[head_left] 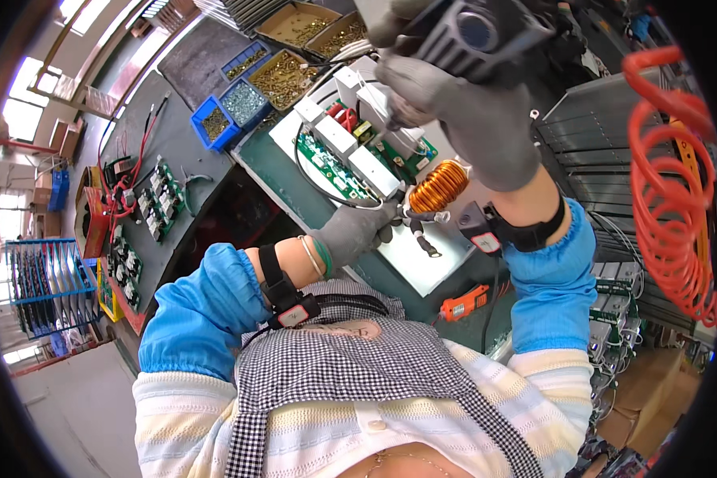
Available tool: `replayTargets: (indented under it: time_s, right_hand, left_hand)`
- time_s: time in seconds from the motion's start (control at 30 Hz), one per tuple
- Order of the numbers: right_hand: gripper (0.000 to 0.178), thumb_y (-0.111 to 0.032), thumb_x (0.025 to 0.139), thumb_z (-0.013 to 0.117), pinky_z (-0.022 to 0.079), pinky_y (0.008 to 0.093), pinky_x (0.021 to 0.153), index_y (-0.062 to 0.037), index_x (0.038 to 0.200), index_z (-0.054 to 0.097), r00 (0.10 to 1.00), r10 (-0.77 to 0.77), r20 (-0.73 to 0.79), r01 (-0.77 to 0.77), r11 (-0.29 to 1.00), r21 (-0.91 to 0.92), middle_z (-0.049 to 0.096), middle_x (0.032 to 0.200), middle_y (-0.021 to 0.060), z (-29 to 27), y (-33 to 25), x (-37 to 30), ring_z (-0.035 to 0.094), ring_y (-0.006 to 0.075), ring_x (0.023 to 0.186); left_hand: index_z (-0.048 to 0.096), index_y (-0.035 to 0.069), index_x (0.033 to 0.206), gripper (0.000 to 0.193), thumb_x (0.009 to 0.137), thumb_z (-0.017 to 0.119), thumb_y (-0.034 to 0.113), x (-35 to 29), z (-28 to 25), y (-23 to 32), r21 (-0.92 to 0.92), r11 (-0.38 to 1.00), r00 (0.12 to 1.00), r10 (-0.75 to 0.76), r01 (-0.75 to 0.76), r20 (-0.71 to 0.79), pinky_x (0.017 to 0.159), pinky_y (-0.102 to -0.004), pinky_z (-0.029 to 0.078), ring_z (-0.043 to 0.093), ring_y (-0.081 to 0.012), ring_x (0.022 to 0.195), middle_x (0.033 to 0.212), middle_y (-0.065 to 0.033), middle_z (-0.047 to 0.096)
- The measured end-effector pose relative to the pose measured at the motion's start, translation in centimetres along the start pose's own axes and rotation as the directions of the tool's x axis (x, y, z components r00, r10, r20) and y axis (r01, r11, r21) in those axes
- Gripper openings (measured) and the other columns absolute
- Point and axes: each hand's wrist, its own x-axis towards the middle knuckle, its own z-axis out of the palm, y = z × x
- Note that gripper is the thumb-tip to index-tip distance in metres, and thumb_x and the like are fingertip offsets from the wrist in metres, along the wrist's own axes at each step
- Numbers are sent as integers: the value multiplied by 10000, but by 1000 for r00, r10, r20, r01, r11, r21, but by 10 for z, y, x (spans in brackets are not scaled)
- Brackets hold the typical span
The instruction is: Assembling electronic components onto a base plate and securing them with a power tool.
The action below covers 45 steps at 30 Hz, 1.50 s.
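A circuit board assembly [327,163] with green boards and white blocks lies on the bench. At its near right side sits a copper-wound coil [438,187]. Short black cables [418,237] with ring terminals hang below the coil. Grey-gloved, my left hand [357,233] is closed on the black cables beside the coil. My right hand [482,119], also gloved, is raised over the far right of the assembly with its fingers bent inward; what they hold is hidden. A dark ribbed block [478,36] with a round disc stands just beyond it, partly cut off by the frame.
Blue bins [215,123] and cardboard trays [283,77] of small metal parts stand beyond the assembly. An orange-red tool [464,303] lies near the bench's front. A coiled red hose [669,183] hangs at right. More boards [159,199] lie on the left table.
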Motion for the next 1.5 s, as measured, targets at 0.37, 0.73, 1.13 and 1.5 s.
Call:
replayTargets:
  time_s: [0.37,0.73,1.13,1.5]
  right_hand:
    - [310,0,739,657,471,239,734,-28,1035,569,956,214,-201,-150,944,293,605,928,36,-5,25,-64,559,86,823]
    - [371,-5,729,658,479,227,646,-40,1082,548,836,350,-423,-110,861,497,619,951,57,-2,50,-69,569,86,771]
    - [402,38,761,654,510,240,694,-25,1135,520,876,320,-362,-112,863,492,608,1030,98,-8,37,-77,592,111,839]
    - [428,44,774,637,518,236,707,-29,1175,505,919,314,-239,-140,826,546,594,1050,119,-16,32,-76,600,122,864]
  left_hand:
    - [606,17,981,218,970,473,190,15,-7,-16,-22,998,998,59,-58,35,523,-211,474,557,-91,568,812,-67,654]
    - [569,-6,1031,156,938,468,70,43,-7,-35,238,936,964,238,-261,119,497,-260,495,597,-135,598,825,-90,652]
    - [587,-15,1117,270,885,584,124,-4,-18,-22,452,831,941,332,-326,68,546,-245,478,581,-87,613,719,-40,614]
    - [546,71,1140,374,805,650,199,-11,-18,-23,838,11,588,718,-545,373,577,-353,497,617,-283,623,703,-99,597]
